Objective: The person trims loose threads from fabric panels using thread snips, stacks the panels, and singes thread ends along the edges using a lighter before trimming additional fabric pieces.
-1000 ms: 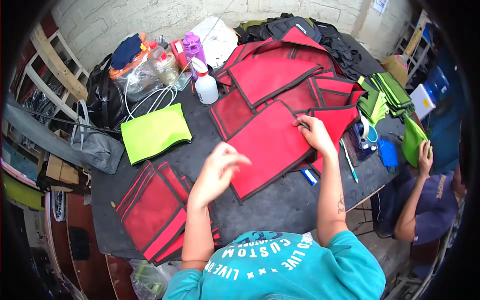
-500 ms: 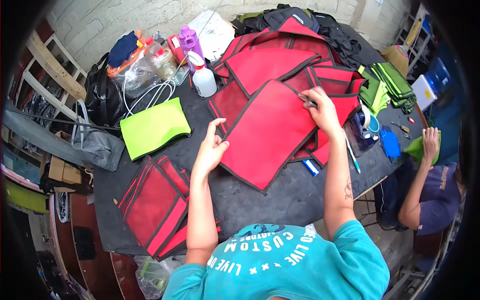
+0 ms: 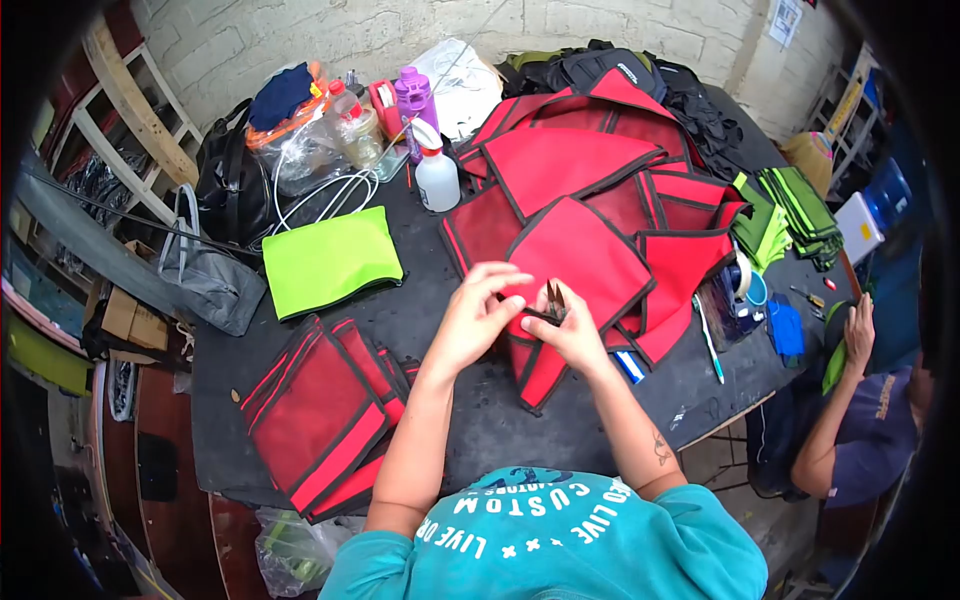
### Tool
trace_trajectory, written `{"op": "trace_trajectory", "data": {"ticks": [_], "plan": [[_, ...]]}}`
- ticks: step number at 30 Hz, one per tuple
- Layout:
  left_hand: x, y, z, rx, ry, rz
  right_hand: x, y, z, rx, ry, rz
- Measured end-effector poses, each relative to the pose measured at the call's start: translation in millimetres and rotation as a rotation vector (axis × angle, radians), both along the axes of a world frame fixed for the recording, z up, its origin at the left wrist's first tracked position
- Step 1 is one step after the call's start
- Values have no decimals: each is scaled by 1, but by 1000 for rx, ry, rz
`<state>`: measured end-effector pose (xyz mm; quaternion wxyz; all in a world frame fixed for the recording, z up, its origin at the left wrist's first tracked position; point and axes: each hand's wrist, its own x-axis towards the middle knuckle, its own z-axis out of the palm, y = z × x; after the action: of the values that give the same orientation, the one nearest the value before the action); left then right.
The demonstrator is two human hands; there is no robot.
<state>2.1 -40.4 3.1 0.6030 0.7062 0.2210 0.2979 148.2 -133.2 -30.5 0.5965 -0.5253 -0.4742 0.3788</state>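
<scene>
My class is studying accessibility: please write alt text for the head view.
A person's left hand and right hand work at the near edge of a dark-trimmed red fabric piece, the right holding snips; more red pieces lie on a dark table, with a lime-green pouch and spray bottle to the left.

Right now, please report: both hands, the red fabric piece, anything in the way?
Left hand at near edge of black-trimmed red fabric piece, grip unclear. Right hand holding small dark metal snips, tips forward. Nothing visible blocking either.
</scene>
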Motion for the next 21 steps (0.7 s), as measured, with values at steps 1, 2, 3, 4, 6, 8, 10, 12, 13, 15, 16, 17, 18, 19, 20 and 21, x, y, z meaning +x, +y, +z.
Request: {"op": "trace_trajectory", "data": {"ticks": [1,2,3,4,6,8,10,12,13,15,16,17,18,19,20,21], "plan": [[0,-3,1,112,55,-27,3,-2,1,-26,-13,55],[2,-5,1,110,54,-23,2,-2,2,-28,-14,58],[4,-7,2,149,107,-10,0,-2,4,-9,48,18],[6,-9,2,188,160,2,-2,-3,5,11,110,-23],[8,-10,0,228,214,17,-4,-4,4,31,173,-61],[9,-6,-14,0,104,-34,-3,-10,0,-117,301,-118],[9,-2,-28,-112,49,-50,-1,-13,-4,-192,364,-138],[6,1,-41,-287,-97,10,1,-13,-10,-101,416,-201],[5,1,-46,-374,-170,40,0,-14,-13,-56,443,-234],[4,-3,-41,-430,-197,42,-6,-15,-19,-44,258,-270],[5,-5,-37,-485,-228,38,-10,-16,-21,-30,69,-311],[7,-8,-36,-541,-260,33,-12,-18,-23,-16,-122,-349],[10,-9,-38,-542,-261,31,-15,-20,-23,-16,-124,-351],[11,-10,-43,-484,-275,71,-20,-23,-18,-2,-201,-377],[12,-11,-46,-426,-288,112,-25,-25,-13,11,-277,-402],[13,-11,-49,-368,-301,152,-29,-25,-11,24,-354,-428]]}}
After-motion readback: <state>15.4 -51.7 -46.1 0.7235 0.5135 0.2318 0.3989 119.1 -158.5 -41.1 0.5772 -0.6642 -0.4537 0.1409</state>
